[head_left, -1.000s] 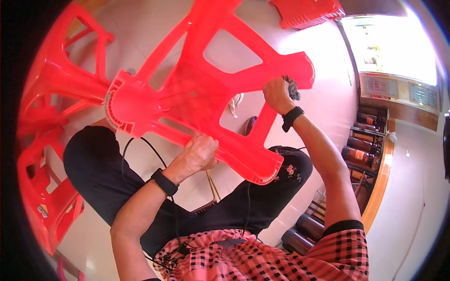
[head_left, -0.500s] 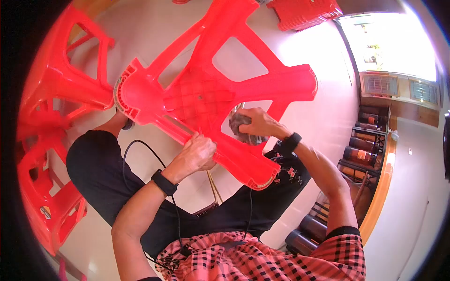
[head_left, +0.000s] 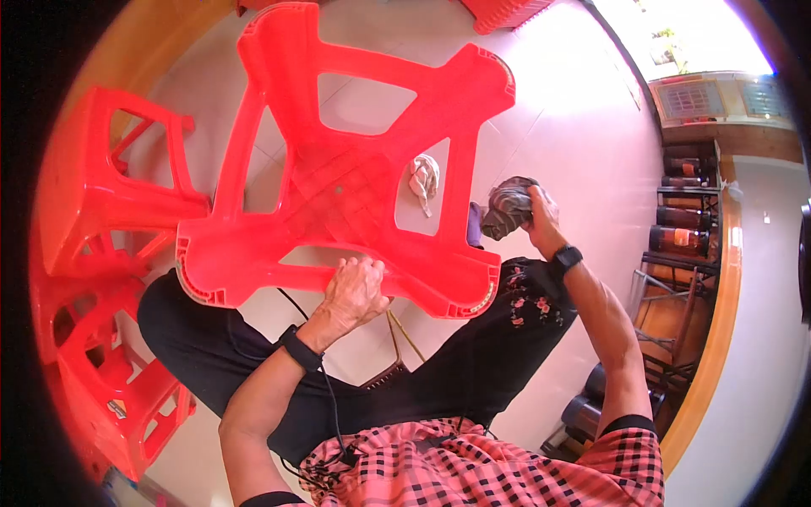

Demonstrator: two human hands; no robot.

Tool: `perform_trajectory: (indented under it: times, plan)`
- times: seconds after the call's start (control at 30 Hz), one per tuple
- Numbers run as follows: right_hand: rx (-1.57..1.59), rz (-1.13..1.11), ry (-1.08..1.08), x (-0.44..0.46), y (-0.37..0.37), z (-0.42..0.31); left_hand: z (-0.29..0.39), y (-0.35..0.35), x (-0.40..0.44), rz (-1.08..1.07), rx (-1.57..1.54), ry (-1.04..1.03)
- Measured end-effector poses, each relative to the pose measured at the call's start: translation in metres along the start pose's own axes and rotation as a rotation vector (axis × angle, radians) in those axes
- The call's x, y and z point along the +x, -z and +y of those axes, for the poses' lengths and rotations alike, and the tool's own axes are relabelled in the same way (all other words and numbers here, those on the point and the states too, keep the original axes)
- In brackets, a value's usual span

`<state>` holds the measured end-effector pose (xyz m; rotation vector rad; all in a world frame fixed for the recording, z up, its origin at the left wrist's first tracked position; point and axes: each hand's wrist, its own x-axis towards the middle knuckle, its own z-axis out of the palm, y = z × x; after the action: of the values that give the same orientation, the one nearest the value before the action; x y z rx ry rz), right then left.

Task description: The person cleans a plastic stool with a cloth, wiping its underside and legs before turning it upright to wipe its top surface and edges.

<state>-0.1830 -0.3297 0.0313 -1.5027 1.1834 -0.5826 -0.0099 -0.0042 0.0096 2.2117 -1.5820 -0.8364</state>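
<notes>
A red plastic stool (head_left: 338, 190) is held up in front of my lap, its hollow underside and leg ends facing me. My left hand (head_left: 356, 291) is closed round the crossbar between the two near legs. Off the stool's right side, my right hand (head_left: 545, 218) grips a bunched grey cloth (head_left: 510, 207). Through the opening in the stool's right side, a pale crumpled cloth (head_left: 424, 179) shows on the floor.
Several red stools (head_left: 106, 182) stand to my left. More stacked red plastic (head_left: 503, 13) is at the top edge. On the right, a shelf (head_left: 676, 296) holds dark cylindrical containers (head_left: 680, 240). Tiled floor (head_left: 557, 127) surrounds me.
The stool has turned and shifted left. My right hand, with the grey cloth, has moved from inside the stool's frame out to its right. My left hand keeps its grip.
</notes>
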Motion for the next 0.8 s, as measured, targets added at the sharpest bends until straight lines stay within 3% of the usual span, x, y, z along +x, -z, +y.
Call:
perform_trajectory:
  times: [0.07, 0.1, 0.13, 0.2, 0.33, 0.4, 0.47, 0.5, 0.53, 0.6, 0.7, 0.73, 0.8]
  plan:
    - [-0.222, -0.030, -0.310, 0.020, -0.015, 0.001, 0.000, 0.003, -0.001, 0.002, 0.010, -0.015]
    - [-0.535, -0.093, -0.300, 0.036, -0.019, 0.011, -0.001, 0.004, -0.003, 0.010, 0.006, -0.032]
    - [-0.525, -0.099, -0.301, 0.045, -0.024, 0.024, -0.001, 0.005, -0.003, 0.007, 0.015, -0.026]
    - [-0.988, -0.376, 0.023, 0.060, -0.038, 0.044, 0.000, 0.005, -0.002, 0.013, 0.007, -0.053]
    - [-1.060, -0.689, 0.250, 0.090, -0.069, 0.095, 0.002, 0.007, -0.002, -0.021, -0.026, -0.028]
    - [-1.034, -0.854, 0.255, 0.103, -0.078, 0.111, 0.005, 0.012, -0.001, -0.091, -0.020, 0.026]
    - [-0.722, -0.741, 0.324, 0.135, -0.087, 0.200, 0.005, 0.011, -0.001, -0.091, -0.037, 0.010]
    - [-0.567, -0.682, 0.347, 0.122, -0.112, 0.187, 0.006, 0.014, -0.001, -0.156, -0.034, 0.032]
    - [-0.817, -0.717, 0.497, 0.116, -0.121, 0.163, 0.007, 0.016, 0.000, -0.170, -0.036, 0.064]
    - [-1.139, -0.698, 0.171, 0.134, -0.147, 0.179, 0.008, 0.015, -0.002, -0.137, -0.067, 0.035]
    - [-1.144, -0.700, 0.280, 0.158, -0.155, 0.206, 0.009, 0.015, -0.002, -0.202, -0.049, 0.074]
    - [-1.220, -0.731, 0.146, 0.158, -0.164, 0.193, 0.010, 0.015, -0.002, -0.191, -0.036, 0.062]
    - [-1.093, -0.742, 0.297, 0.158, -0.164, 0.193, 0.009, 0.016, -0.002, -0.194, -0.053, 0.078]
